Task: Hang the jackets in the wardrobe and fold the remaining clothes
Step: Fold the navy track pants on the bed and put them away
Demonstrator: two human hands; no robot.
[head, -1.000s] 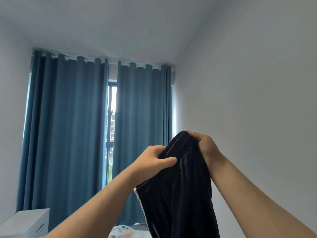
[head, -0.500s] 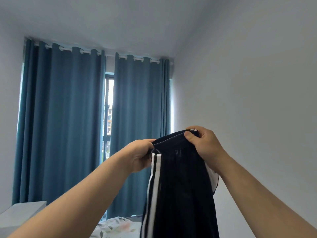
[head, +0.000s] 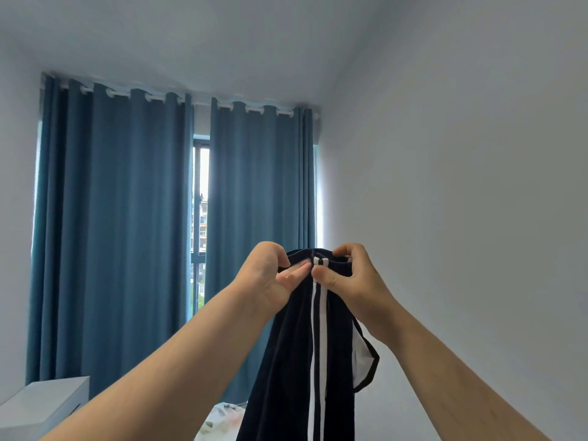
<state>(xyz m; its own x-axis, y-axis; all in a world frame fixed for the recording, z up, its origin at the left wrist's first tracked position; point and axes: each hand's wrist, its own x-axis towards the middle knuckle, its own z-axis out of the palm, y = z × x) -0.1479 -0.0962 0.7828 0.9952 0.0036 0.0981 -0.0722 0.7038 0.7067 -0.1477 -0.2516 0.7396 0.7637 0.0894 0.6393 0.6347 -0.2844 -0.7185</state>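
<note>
Head view shows your left hand (head: 269,278) and right hand (head: 351,276) close together, both pinching the top edge of the dark striped trousers (head: 305,361), held up before the blue curtains (head: 127,233). Treat the cloth as light, limp and soft, probably a smooth knit that can slide, so grip the thicker waistband. Two white stripes (head: 318,345) run down the hanging fabric; a white pocket lining (head: 361,354) pokes out on the right.
</note>
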